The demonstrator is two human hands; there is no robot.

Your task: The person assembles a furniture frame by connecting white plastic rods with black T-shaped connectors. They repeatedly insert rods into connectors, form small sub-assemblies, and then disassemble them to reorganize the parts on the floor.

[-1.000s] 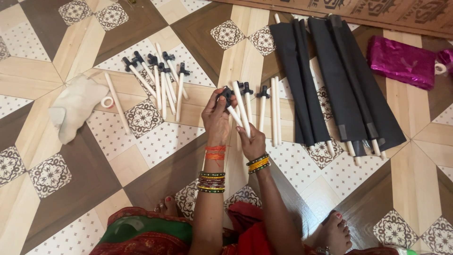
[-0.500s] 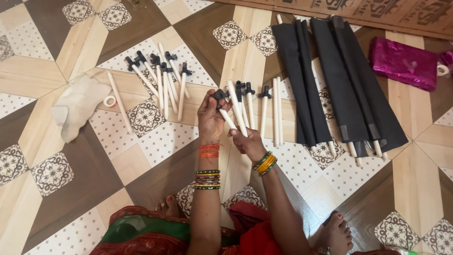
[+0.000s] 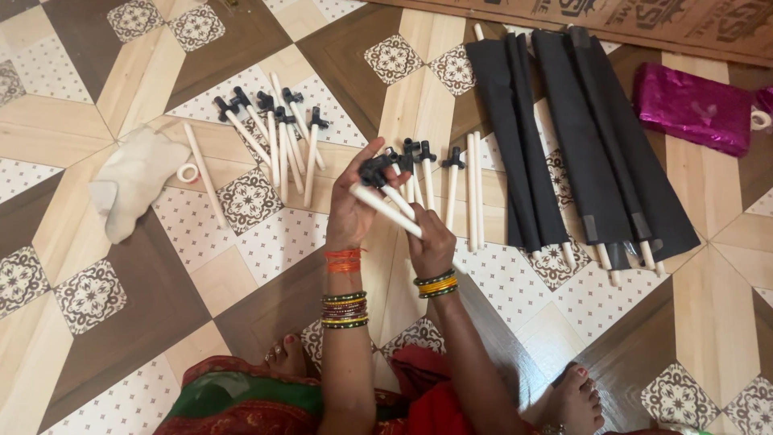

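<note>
**Floor clutter away from the work**

I see a patterned tile floor (image 3: pixel 97 290) in brown, beige and white with floral squares. Upper left, a fan-shaped bunch of white sticks with black end caps (image 3: pixel 274 133) lies on it. Just left of them a single plain white stick (image 3: pixel 205 185) lies tilted, with a small roll of tape (image 3: pixel 188 172) touching a crumpled white cloth (image 3: pixel 133 189). Upper right, I count several black fabric-wrapped sticks (image 3: pixel 580 137) laid side by side, white ends poking out at the bottom. Right of them lies a shiny magenta pouch (image 3: pixel 692 109). A brown cardboard sheet (image 3: pixel 644 20) runs along the top edge.
</note>
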